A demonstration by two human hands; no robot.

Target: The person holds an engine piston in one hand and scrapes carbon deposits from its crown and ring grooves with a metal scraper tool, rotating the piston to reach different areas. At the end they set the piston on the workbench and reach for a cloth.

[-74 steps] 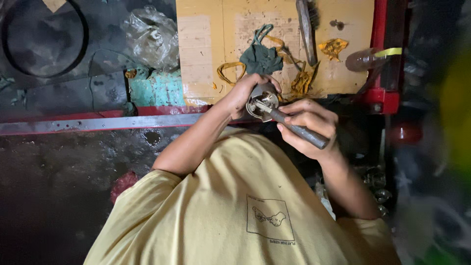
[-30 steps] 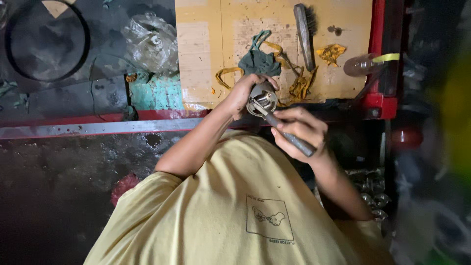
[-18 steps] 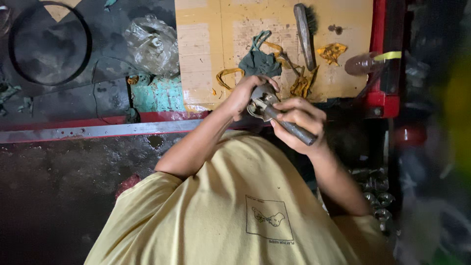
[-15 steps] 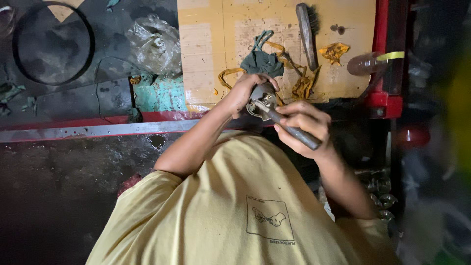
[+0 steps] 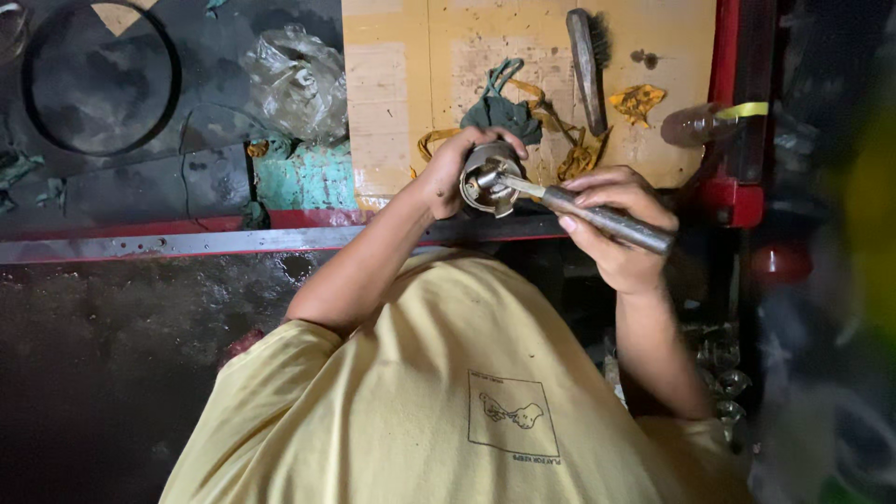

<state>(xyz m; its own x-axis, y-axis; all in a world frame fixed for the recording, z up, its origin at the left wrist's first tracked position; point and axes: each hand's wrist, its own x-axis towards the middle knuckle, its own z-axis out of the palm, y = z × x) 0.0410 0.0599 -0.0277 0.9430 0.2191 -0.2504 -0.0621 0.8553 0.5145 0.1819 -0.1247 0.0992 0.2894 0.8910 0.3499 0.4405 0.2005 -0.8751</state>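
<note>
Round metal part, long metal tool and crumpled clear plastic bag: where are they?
round metal part (image 5: 485, 177), head view, its open face
long metal tool (image 5: 607, 220), head view, mid handle
crumpled clear plastic bag (image 5: 297, 82), head view, its middle

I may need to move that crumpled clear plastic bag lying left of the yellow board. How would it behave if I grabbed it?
The clear plastic bag looks thin and crumpled, so it would probably be floppy and collapse in the grip. It is likely light for its size, though its contents cannot be made out. Its glossy film may be slippery.
</note>
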